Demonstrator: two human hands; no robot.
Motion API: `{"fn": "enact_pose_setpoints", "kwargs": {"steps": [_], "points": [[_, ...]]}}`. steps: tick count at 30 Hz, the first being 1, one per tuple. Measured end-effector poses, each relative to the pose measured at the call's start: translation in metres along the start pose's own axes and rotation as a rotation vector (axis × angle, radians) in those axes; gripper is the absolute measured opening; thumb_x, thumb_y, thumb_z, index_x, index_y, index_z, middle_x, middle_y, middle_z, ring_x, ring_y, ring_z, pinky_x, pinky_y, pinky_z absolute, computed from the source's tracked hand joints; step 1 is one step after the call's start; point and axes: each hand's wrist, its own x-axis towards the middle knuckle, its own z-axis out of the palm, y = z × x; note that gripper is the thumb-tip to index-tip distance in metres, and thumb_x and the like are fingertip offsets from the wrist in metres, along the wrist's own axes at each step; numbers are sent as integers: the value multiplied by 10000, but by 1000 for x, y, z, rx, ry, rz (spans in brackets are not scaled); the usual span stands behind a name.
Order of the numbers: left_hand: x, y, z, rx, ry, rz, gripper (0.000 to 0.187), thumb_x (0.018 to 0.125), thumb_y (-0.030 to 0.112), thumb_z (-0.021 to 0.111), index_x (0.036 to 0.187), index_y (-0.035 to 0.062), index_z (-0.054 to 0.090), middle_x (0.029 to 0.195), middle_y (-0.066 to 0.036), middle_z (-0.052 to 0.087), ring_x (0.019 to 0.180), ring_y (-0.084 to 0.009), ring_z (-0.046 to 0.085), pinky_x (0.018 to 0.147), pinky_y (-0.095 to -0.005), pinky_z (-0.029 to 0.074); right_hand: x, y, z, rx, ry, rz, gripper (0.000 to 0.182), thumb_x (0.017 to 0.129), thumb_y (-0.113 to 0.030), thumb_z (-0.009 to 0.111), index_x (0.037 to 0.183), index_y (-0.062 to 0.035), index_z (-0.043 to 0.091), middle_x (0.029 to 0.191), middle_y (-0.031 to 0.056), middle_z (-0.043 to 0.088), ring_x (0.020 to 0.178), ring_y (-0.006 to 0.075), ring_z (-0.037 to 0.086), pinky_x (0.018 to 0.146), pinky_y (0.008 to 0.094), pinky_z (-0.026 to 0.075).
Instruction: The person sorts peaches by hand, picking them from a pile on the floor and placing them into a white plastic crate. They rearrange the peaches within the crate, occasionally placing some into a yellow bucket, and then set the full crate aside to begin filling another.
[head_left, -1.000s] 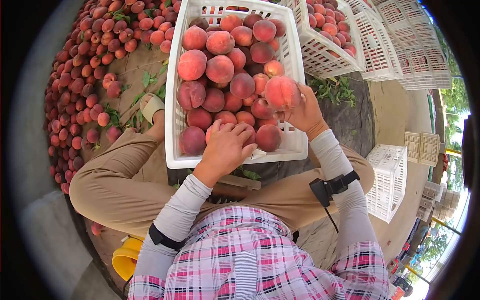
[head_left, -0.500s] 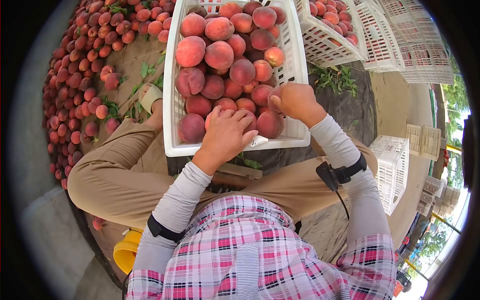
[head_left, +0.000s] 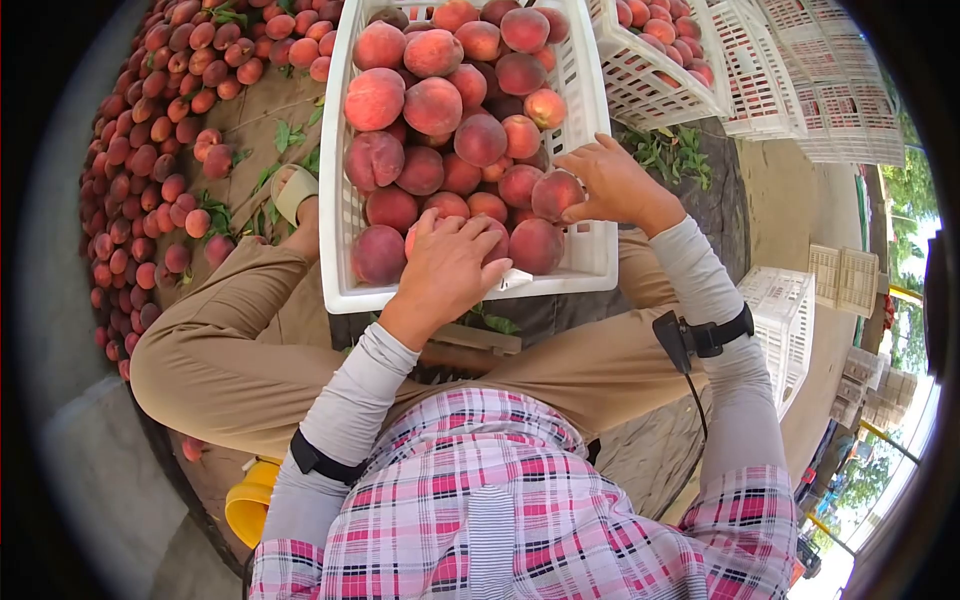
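Note:
A white plastic crate (head_left: 345, 240) full of red peaches (head_left: 433, 107) stands in front of my crossed legs. My left hand (head_left: 450, 268) lies over peaches at the crate's near side, fingers spread and bent across them. Red skin shows between its fingers, and part of the fruit beneath is hidden. At the right wall, my right hand (head_left: 622, 188) is open, fingers stretched out and apart. Its thumb tip is right at the edge of a dark red peach (head_left: 557, 195) on top of the pile. A small white tag (head_left: 515, 280) sticks out at the near rim beside my left hand.
A large heap of loose peaches (head_left: 140, 190) covers the ground at left. Another filled crate (head_left: 660, 95) and stacked white crates (head_left: 850, 120) stand at upper right. A white crate (head_left: 785, 325) sits by my right knee, a yellow bucket (head_left: 250, 505) at lower left.
My right hand has opened from around a peach and drawn back to the right, leaving the peach on the pile. My left hand stays on the same peaches.

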Motion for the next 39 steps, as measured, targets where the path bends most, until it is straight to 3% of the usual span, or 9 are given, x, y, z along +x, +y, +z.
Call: {"fn": "enact_pose_setpoints", "kwargs": {"steps": [4,15,19,22,26,30,33,37,39], "points": [[-1,-3,4,0,31,17,432,909,382,568,1217,86,632,1295,-88,601,1135,-266,543,1083,-492,289,1,-2,5,2,-19,-42,633,615,-287,821,1160,-49,605,1013,138,661,1050,319,598,1080,458,354],[0,-1,0,23,-3,-10,461,912,397,550,1246,88,623,1296,-95,604,1146,-279,548,1086,-491,285,13,-1,-2,-33,-182,-9,549,665,-298,803,1118,-69,595,986,142,647,968,332,617,896,420,457],[-1,-2,3,8,14,-12,457,907,402,549,1224,83,631,1284,-84,606,1137,-275,549,1076,-502,293,38,-11,2,264,186,60,572,769,-353,748,1214,-43,566,1044,182,644,995,375,619,837,440,500],[0,-3,6,8,18,-9,440,897,389,554,1192,73,637,1257,-73,610,1115,-265,553,1070,-504,298,63,-31,0,366,126,245,604,781,-392,737,1234,-38,555,1085,201,635,1008,362,626,841,437,503],[0,-2,5,-16,15,-26,425,890,383,554,1158,66,644,1209,-80,617,1103,-255,557,1065,-506,301,90,-41,25,222,248,231,731,733,-457,760,1275,-25,525,1053,202,650,973,350,651,817,442,509],[1,-3,5,-10,14,-20,414,901,382,542,1145,66,650,1200,-82,622,1098,-259,559,1068,-510,299,108,-44,25,146,108,299,757,715,-436,767,1298,-29,506,1086,198,647,992,368,644,845,437,508],[-1,-1,6,-1,-4,-12,419,908,386,537,1159,71,651,1213,-79,622,1104,-258,559,1067,-511,300,103,-25,31,432,104,101,771,685,-389,776,1304,-29,490,1082,228,644,997,398,635,863,442,502],[-1,-1,3,14,-6,-17,432,917,399,532,1181,78,651,1246,-84,615,1136,-269,547,1078,-509,289,76,-15,33,354,225,-148,752,695,-399,774,1293,-32,503,1044,235,658,982,384,643,877,435,494],[-1,-1,2,15,-2,-12,435,919,400,531,1183,77,650,1254,-89,612,1147,-273,542,1084,-509,283,61,-17,15,388,-321,20,770,711,-464,741,1283,-5,506,1074,228,664,1009,382,642,876,423,501]]}}
